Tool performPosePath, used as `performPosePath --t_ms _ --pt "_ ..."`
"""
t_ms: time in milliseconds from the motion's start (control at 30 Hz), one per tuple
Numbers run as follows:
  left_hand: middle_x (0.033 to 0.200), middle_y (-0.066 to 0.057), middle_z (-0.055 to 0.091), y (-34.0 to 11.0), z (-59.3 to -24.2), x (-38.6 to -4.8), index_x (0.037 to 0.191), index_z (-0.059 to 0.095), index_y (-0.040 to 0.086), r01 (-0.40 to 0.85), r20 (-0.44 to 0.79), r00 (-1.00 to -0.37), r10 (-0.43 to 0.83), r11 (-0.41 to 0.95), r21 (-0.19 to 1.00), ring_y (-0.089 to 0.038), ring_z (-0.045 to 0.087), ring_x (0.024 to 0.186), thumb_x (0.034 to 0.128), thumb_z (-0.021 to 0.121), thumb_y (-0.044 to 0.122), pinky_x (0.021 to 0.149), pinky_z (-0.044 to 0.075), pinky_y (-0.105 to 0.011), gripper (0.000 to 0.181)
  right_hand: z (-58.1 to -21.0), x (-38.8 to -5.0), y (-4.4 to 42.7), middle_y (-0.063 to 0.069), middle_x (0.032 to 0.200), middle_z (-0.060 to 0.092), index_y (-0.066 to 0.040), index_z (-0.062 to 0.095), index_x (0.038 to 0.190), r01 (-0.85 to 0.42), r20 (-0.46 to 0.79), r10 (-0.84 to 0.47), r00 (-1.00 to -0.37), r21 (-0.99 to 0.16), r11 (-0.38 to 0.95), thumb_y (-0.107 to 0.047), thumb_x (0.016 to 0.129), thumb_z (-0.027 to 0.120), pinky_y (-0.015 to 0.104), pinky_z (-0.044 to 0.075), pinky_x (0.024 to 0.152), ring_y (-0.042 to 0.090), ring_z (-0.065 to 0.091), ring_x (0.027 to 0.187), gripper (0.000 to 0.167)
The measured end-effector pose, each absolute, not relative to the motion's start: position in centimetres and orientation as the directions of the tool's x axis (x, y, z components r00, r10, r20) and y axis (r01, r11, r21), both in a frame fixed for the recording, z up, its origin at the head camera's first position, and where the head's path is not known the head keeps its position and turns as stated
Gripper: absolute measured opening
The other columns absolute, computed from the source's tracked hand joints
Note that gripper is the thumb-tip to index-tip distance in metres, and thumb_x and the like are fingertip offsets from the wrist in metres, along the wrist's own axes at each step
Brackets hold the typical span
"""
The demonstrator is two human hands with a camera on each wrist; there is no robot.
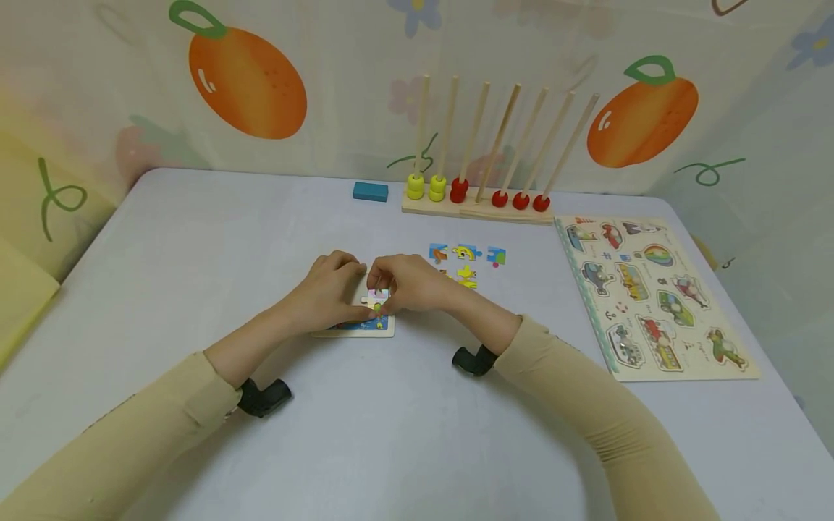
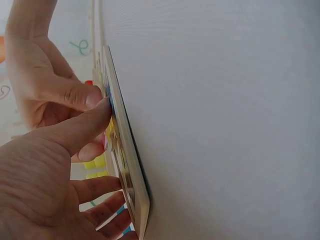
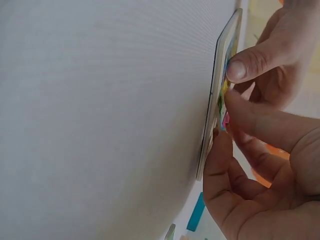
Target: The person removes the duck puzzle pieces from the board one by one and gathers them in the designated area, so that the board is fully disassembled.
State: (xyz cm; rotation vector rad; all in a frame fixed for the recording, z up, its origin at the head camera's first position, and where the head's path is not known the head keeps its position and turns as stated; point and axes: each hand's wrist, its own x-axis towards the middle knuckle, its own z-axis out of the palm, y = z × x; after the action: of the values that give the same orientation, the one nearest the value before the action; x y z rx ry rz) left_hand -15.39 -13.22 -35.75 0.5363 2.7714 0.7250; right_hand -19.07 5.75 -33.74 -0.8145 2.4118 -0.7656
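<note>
Under the two hands on the worktop [image 1: 368,427] sits a small puzzle tray [image 1: 361,334], part of its blue picture showing along the near edge. At the tray's left, the left hand [image 1: 326,295] has its fingers spread, the thumb resting on the near part and the other fingertips touching the edge. Over the tray's right half, the right hand [image 1: 412,282] pinches a pale pink puzzle piece [image 1: 378,296] between thumb and forefinger; whether it lies flat in its place cannot be told. Beyond the tray and to its right lie loose puzzle pieces [image 1: 466,252], with the bead stand [image 1: 478,211] farther back.

The likeliest trouble is a tab meeting its notch askew: pushed down at a tilt, the piece could ride up on its neighbour or bend. A sideways shove could unseat pieces next to it, or slide the tray if the left hand's light touch gives. The two thumbs are close together, so one could block the other or hide a misfit.
</note>
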Motion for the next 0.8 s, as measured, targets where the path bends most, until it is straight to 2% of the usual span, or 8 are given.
performPosePath --t_ms 200,467,800 --pt "0.145 -0.023 0.042 -13.21 -35.72 -15.37 0.139 0.05 -0.004 0.284 -0.125 -0.909 0.397 0.812 0.509 -0.044 0.036 0.136 0.0807 0.079 0.037 0.114 0.035 -0.058 0.077 -33.78 -19.25 5.77 0.006 0.094 0.067 -0.006 0.066 0.11 -0.352 -0.263 -0.649 -0.714 -0.666 0.657 -0.01 0.092 0.067 0.018 0.044 0.076 0.015 0.056 0.088 0.018" --pt "0.145 -0.024 0.043 -13.25 -35.71 -15.35 0.139 0.05 -0.004 0.305 -0.114 -0.905 0.41 0.812 0.498 -0.045 0.038 0.133 0.0814 0.078 0.039 0.112 0.035 -0.059 0.078 -33.48 -19.19 5.58 0.0 0.079 0.061 -0.006 0.07 0.101 -0.346 -0.269 -0.655 -0.706 -0.677 0.65 -0.009 0.093 0.066 0.018 0.04 0.069 0.011 0.051 0.077 0.009" --pt "0.146 -0.022 0.041 -13.21 -35.38 -15.27 0.14 0.049 -0.002 0.284 -0.141 -0.906 0.399 0.82 0.497 -0.043 0.036 0.135 0.0804 0.079 0.04 0.113 0.035 -0.058 0.079 -33.43 -19.17 5.38 0.002 0.077 0.063 -0.006 0.069 0.098 -0.325 -0.276 -0.644 -0.714 -0.684 0.653 -0.004 0.092 0.064 0.017 0.042 0.065 0.011 0.052 0.071 0.008"
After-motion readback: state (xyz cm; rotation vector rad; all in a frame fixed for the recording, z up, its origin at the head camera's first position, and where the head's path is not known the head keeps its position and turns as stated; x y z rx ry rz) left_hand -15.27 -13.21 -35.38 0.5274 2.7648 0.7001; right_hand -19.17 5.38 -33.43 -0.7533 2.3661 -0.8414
